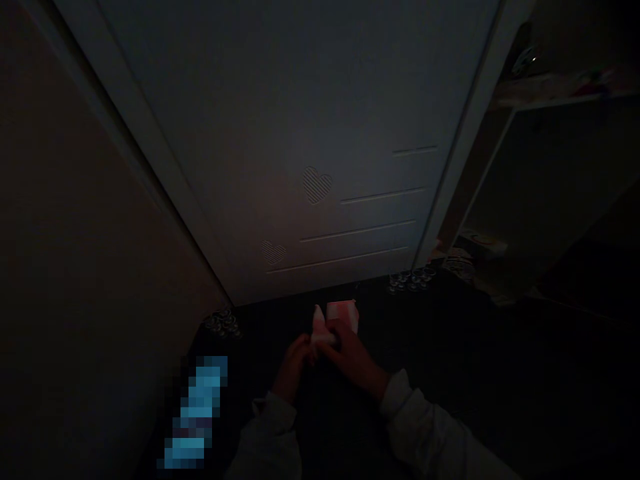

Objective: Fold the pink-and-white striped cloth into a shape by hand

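Observation:
In dim light both hands meet low in the middle of the head view. My left hand [293, 367] pinches the lower end of a pale pinkish piece, perhaps paper or soft wrapping [319, 321], that rises to a point. My right hand [356, 357] closes on the same piece from the right, thumb towards the left hand. Just beyond its knuckles shows a squarish pink and white thing [345, 312], like a small packet; whether the right hand also holds it, I cannot tell. The fingertips are partly hidden and dark.
Ahead stands a white door [320, 127] with heart shapes and grooved lines. A glowing, blurred blue screen [197, 413] lies at lower left. Ring-like metallic objects [411, 280] sit by the right door frame, with similar ones [223, 323] at the left. Dark shelving [545, 103] is at right.

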`<state>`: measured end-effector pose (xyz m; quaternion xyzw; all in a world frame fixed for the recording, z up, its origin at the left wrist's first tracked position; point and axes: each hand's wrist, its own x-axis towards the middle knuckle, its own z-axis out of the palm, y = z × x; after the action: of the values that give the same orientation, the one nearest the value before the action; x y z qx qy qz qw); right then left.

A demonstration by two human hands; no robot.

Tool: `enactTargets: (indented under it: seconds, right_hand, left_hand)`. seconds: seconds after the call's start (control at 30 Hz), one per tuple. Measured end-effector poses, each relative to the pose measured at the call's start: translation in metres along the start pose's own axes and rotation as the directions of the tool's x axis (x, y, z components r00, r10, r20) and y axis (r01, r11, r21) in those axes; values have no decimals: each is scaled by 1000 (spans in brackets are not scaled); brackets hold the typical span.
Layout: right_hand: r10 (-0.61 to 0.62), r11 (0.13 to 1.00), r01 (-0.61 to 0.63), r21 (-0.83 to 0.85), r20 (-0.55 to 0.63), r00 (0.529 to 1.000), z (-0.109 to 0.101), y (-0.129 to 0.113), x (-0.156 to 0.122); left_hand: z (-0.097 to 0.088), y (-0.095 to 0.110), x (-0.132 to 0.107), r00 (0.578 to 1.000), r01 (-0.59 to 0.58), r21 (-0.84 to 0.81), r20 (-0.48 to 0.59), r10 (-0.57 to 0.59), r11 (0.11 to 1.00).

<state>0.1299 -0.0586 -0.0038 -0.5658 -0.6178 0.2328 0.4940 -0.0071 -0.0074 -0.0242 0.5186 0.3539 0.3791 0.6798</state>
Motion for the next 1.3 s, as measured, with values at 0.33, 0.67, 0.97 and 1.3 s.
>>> enactTargets:
  seconds: [0.33,0.67,0.97,1.3]
  right_hand:
    - [41,997,-40,-65,9,999,1,1,1]
    - [31,999,-32,-33,-49,998,3,5,3]
    - [9,1000,-7,24,-70,998,5,15,6]
    - [74,997,-77,-16,-131,989,8,19,20]
  left_hand:
    - [-1,1,-2,997,-22,30,70,20,999]
    - [2,7,-5,1000,-9,-163,-25,5,987]
    - [2,13,-3,990,-3,-226,-140,-30,974]
    - [3,9,5,968,-74,-49,-242,60,996]
